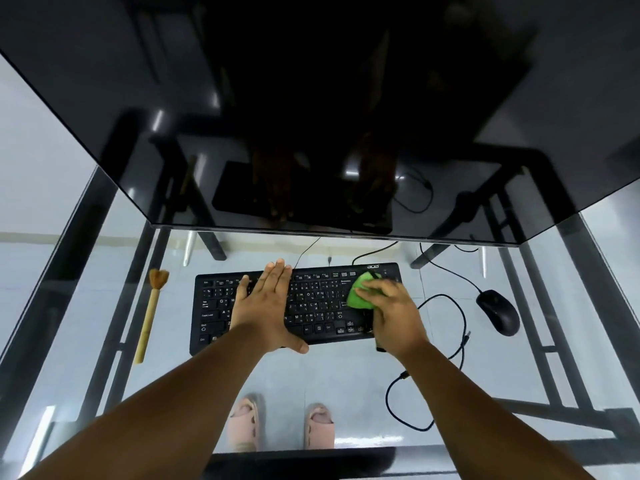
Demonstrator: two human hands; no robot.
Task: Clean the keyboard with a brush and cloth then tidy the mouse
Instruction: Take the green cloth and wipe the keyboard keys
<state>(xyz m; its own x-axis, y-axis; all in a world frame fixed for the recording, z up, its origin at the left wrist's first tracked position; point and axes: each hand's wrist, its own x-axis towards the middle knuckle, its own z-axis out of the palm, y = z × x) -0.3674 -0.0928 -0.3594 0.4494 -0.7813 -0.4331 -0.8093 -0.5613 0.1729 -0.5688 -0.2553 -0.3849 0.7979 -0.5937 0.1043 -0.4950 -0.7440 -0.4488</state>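
Feet: two pink slippers (280, 424) show through the glass desk top (346, 372) at lower centre; I stand close against the near edge.
Cable: the mouse cable (459, 327) lies in loose loops right of centre, just beside my right wrist. I judge it a snag risk for any sweep toward the right.
Left hand: my left hand (265, 306) lies flat, fingers straight and spread, pressing on the left-centre keys. I judge it is there to pin the board against the wiping force.
Right hand: my right hand (391, 313) has its fingers curled round the bunched green cloth (360, 294), which presses on the keys at the board's right end.
Keyboard: the black keyboard (211, 306) sits at mid frame, roughly square to the near edge. I judge the cloth pass is in hand.
Brush: the wooden brush (150, 315) lies left of the keyboard, apart from it, bristles pointing to the far side. Laid there, it is out of the wiping path.
Mouse: the black mouse (498, 311) rests at right of frame, well apart from the keyboard, untouched; tidying is not yet begun.
Open room: bare glass lies between the keyboard and the near edge.
Far limit: the dark monitor (311, 116) overhangs the upper frame; there is little room past the keyboard's far edge.
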